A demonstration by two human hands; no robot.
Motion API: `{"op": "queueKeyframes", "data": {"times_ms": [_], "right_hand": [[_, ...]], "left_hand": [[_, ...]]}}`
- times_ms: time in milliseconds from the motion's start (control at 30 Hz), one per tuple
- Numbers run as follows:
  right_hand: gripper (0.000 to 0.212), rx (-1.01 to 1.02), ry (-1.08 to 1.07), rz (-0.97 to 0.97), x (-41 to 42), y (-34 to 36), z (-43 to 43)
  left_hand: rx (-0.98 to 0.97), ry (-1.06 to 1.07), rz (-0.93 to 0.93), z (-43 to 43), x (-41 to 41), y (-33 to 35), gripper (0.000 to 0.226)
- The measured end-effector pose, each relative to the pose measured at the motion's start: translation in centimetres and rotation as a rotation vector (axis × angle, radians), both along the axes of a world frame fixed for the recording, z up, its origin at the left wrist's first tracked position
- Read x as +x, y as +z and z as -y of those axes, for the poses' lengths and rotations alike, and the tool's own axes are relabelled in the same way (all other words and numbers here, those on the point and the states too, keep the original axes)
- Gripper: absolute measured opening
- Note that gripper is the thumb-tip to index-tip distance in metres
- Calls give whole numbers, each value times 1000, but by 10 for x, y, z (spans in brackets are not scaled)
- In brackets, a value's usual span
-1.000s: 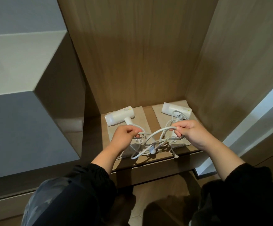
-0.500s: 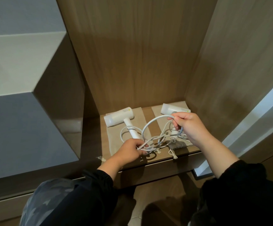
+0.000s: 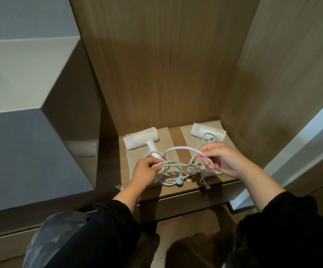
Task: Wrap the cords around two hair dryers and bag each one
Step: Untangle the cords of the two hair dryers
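- Two black sleeves (image 3: pixel 114 219) fill the bottom of the frame, with bare forearms reaching up toward a wooden shelf (image 3: pixel 176 191).
- The left hand (image 3: pixel 145 174), at lower centre, is clenched around a white cord (image 3: pixel 178 148) just below the left dryer's handle.
- The right hand (image 3: pixel 224 161), right of centre, pinches the same cord between thumb and fingertips. The cord arches between the hands.
- Below the arch more cord lies tangled on the shelf, ending in a round white plug (image 3: pixel 179 181) near the front edge.
- The left hair dryer (image 3: pixel 141 141) lies on a beige cloth bag (image 3: pixel 171 140).
- The right hair dryer (image 3: pixel 208 132) lies on a second cloth bag (image 3: pixel 186 133), with a cord draped over it.
- A wood-grain back panel (image 3: pixel 166 64) rises behind.
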State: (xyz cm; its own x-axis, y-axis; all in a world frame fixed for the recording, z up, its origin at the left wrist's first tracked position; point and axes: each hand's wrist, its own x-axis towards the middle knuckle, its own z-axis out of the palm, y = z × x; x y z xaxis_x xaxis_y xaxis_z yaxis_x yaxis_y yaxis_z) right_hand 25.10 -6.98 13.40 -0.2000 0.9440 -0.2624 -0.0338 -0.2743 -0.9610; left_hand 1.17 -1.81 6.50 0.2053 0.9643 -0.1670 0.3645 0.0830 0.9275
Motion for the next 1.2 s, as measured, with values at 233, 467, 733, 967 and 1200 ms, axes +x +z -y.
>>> {"op": "queueKeyframes", "data": {"times_ms": [233,467,733,967,1200], "right_hand": [[17,-314,416,117,2,-8,6],[22,-4,-15,588,-28,-33,-13],[37,-391,123,124,-44,-55,-19],[19,-455,79,162,-50,-58,-20],[25,-247,-352,176,-34,-61,-21]], "left_hand": [[-1,-47,-17,-2,2,2,23],[-1,-152,-36,1,3,3,24],[22,-188,14,6,-2,3,20],[51,-260,13,1,-8,-1,34],[31,-154,4,-2,-21,-3,38]]}}
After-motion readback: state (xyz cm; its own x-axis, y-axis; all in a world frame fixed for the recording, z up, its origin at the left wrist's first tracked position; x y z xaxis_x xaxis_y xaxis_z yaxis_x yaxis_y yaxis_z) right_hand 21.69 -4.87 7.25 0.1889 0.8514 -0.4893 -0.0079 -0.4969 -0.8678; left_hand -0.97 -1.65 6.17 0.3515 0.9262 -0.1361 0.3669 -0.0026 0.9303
